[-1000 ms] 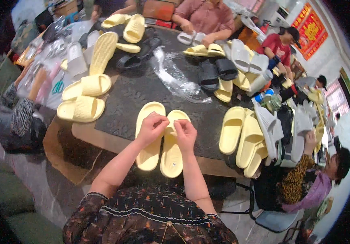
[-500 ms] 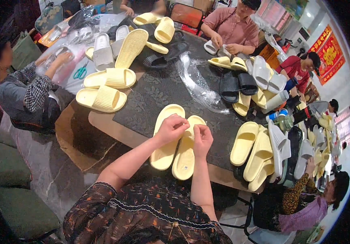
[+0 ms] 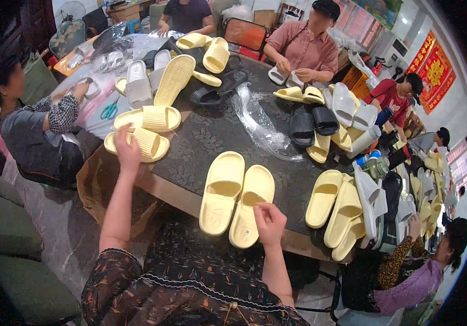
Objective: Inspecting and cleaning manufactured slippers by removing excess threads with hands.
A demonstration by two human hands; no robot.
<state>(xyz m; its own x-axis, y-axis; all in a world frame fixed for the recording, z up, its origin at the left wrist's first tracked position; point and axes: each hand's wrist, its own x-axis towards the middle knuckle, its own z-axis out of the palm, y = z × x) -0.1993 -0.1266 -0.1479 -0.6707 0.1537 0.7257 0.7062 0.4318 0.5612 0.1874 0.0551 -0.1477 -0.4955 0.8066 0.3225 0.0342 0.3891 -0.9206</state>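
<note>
A pair of pale yellow slippers lies side by side at the table edge before me, the left slipper [image 3: 221, 187] a little farther in than the right slipper [image 3: 251, 204]. Over the right one's outer edge is my right hand [image 3: 270, 224], closed with fingertips pinched together; anything between them is too small to make out. Out to the left, my left hand [image 3: 127, 148] is at the heel end of another yellow slipper [image 3: 149, 145], partly covering it. Its fingers are smeared, so its grip is unclear. Just beyond lies one more ribbed yellow slipper [image 3: 160, 118].
Crumpled clear plastic [image 3: 260, 125] lies mid-table. Yellow, grey and black slippers crowd the right side, with yellow slippers [image 3: 323, 198] nearest. Farther left are a sole-up yellow slipper [image 3: 175, 79] and green-handled scissors [image 3: 109, 111]. Several co-workers sit around the table, one [image 3: 307, 46] handling light slippers.
My left hand has left the pair before me and swung out left to the other yellow slippers. My right hand has dropped slightly, nearer the right slipper's heel, still pinched.
</note>
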